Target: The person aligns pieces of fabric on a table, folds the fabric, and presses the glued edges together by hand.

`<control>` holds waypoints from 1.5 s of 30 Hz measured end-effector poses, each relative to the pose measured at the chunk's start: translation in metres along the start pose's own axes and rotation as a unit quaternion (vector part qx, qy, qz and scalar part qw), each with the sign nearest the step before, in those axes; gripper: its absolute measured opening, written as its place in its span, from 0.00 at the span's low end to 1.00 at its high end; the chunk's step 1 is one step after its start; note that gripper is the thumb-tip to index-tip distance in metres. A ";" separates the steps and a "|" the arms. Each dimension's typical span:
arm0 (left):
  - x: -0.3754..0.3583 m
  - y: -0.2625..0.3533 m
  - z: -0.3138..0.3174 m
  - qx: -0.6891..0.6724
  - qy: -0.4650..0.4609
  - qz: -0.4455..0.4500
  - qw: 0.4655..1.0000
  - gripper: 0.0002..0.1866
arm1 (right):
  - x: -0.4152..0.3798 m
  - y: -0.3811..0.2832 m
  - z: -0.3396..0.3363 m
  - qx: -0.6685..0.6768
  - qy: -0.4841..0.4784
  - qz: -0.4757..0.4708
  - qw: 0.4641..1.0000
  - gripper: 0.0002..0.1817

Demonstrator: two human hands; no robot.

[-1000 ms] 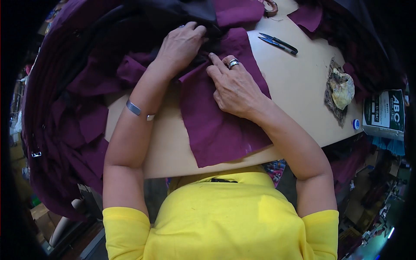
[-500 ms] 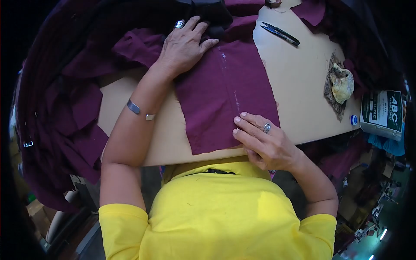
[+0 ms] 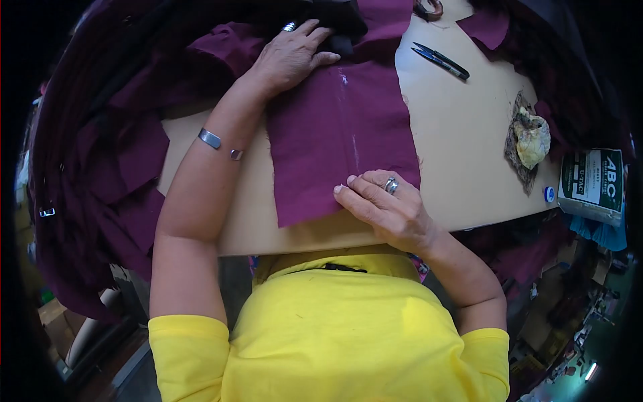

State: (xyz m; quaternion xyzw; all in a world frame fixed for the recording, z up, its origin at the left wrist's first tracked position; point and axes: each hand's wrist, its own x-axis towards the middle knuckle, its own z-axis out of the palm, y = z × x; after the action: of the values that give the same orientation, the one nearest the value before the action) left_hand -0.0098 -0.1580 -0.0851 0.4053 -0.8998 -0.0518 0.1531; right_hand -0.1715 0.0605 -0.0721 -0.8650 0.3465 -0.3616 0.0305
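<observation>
A maroon fabric piece (image 3: 315, 141) lies on the tan tabletop, with a pale, chalk-like line running down it. My left hand (image 3: 295, 57) rests near its upper left, fingers stretched out and apart, beside a dark bundle of cloth (image 3: 338, 27). At the lower right corner, my right hand (image 3: 388, 208) has its fingers closed on the fabric's edge, index and middle fingers on top. The thumb is mostly hidden. The lower edge slants up toward this hand.
Thread snips (image 3: 441, 61) lie on the tabletop (image 3: 469, 134) at the upper right. A crumpled yellowish scrap (image 3: 531, 141), a small blue-and-white cap (image 3: 550, 194) and an ABC box (image 3: 592, 184) are along the right. Maroon cloth (image 3: 120, 154) piles up at the left.
My right hand has shifted left and slightly up, and the fabric's lower edge has moved up with it. My left hand has stayed nearly in place on the fabric.
</observation>
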 end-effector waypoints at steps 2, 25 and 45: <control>-0.001 0.004 -0.009 0.004 -0.024 0.004 1.000 0.33 | 0.000 -0.002 0.000 -0.011 -0.008 0.014 1.000 0.17; -0.015 0.002 -0.013 -0.005 -0.040 0.014 0.999 0.54 | -0.277 0.019 -0.070 -0.329 -0.197 0.549 0.742 0.35; -0.014 0.001 -0.006 -0.061 -0.062 0.003 0.996 0.58 | -0.296 0.039 -0.059 -0.312 -0.222 0.585 0.715 0.44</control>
State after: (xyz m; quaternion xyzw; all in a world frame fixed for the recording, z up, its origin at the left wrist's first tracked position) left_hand 0.0003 -0.1468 -0.0823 0.3887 -0.9038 -0.1312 0.1218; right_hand -0.3795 0.2271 -0.2196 -0.5053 0.8599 0.0601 0.0403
